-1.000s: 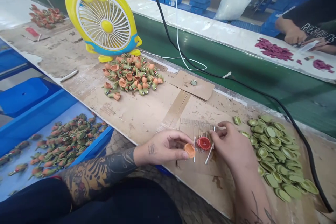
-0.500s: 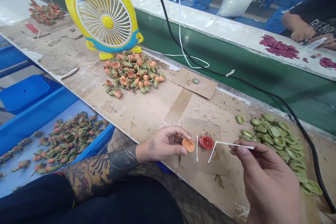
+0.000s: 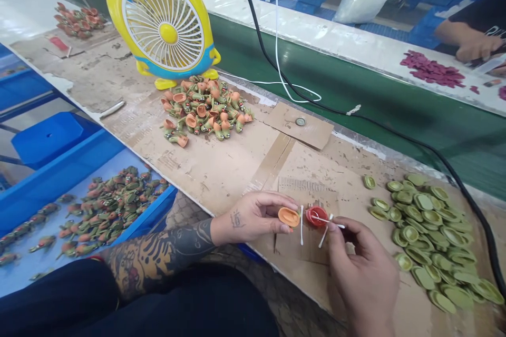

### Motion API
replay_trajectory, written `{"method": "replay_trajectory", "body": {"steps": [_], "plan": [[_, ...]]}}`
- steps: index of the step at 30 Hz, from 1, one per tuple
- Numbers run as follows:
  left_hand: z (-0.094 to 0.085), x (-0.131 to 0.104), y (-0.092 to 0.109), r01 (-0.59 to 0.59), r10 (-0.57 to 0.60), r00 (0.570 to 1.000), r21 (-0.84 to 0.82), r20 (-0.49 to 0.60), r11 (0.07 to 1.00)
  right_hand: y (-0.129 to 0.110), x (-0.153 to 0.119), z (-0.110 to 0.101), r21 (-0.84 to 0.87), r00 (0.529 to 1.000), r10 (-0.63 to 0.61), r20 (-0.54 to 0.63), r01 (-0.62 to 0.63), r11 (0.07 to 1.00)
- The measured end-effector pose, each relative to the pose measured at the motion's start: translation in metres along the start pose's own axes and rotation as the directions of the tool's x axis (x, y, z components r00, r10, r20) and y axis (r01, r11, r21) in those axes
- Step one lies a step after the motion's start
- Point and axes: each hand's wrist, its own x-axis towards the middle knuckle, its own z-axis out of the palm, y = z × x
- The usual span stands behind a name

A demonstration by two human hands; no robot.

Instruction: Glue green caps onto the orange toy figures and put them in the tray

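My left hand (image 3: 256, 217) pinches a small figurine by its sides, its hollow orange oval opening (image 3: 289, 217) facing up. Between thumb and fingers, my right hand (image 3: 361, 263) holds a cotton swab (image 3: 324, 219), its far tip inside a small red cap (image 3: 316, 216) of red liquid or paste. Two more cotton swabs lie on the cardboard by the cap: one upright in view (image 3: 302, 225) to its left, another (image 3: 324, 236) slanting below it, partly behind my right fingers. To the right is a heap of green oval shells (image 3: 430, 226).
A pile of orange-and-green figurines (image 3: 205, 110) sits before a yellow fan (image 3: 169, 33). A blue tray (image 3: 138, 216) at lower left holds many more. A black cable (image 3: 395, 131) runs along the bench's back. Across the green divider (image 3: 336, 84), another person's hand (image 3: 478, 46) works near purple pieces (image 3: 430, 69).
My right hand has moved left with the cotton swab, bringing its tip into the red cap. My left hand still holds the figurine. The whole view has shifted slightly.
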Motion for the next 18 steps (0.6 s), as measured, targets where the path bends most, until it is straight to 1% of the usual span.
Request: {"method": "replay_trajectory", "body": {"steps": [3, 5, 8, 10, 14, 18], "plan": [[0.0, 0.001, -0.001, 0.016, -0.018, 1.0, -0.059, -0.025, 0.998, -0.002, 0.0, 0.001, -0.011, 1.0, -0.005, 0.009, 0.005, 1.0], [0.0, 0.001, -0.002, 0.049, -0.052, 0.998, -0.072, -0.04, 0.996, -0.002, -0.002, 0.001, -0.005, 1.0, -0.009, 0.005, 0.009, 1.0], [-0.001, 0.002, -0.003, 0.11, -0.115, 0.991, -0.074, -0.065, 0.991, -0.002, -0.005, -0.001, 0.023, 0.999, 0.004, -0.052, -0.003, 1.0], [0.0, 0.002, -0.002, 0.122, -0.128, 0.989, -0.071, -0.073, 0.99, -0.002, -0.007, -0.004, 0.038, 0.996, 0.016, -0.092, -0.013, 0.999], [0.001, 0.0, -0.003, 0.094, -0.096, 0.993, -0.038, -0.067, 0.995, -0.001, -0.01, -0.008, 0.027, 0.999, 0.004, -0.049, -0.003, 1.0], [0.003, -0.001, -0.003, 0.049, -0.049, 0.997, -0.004, -0.058, 0.999, -0.002, -0.014, -0.008, 0.028, 0.995, 0.039, -0.095, -0.037, 0.999]]}}
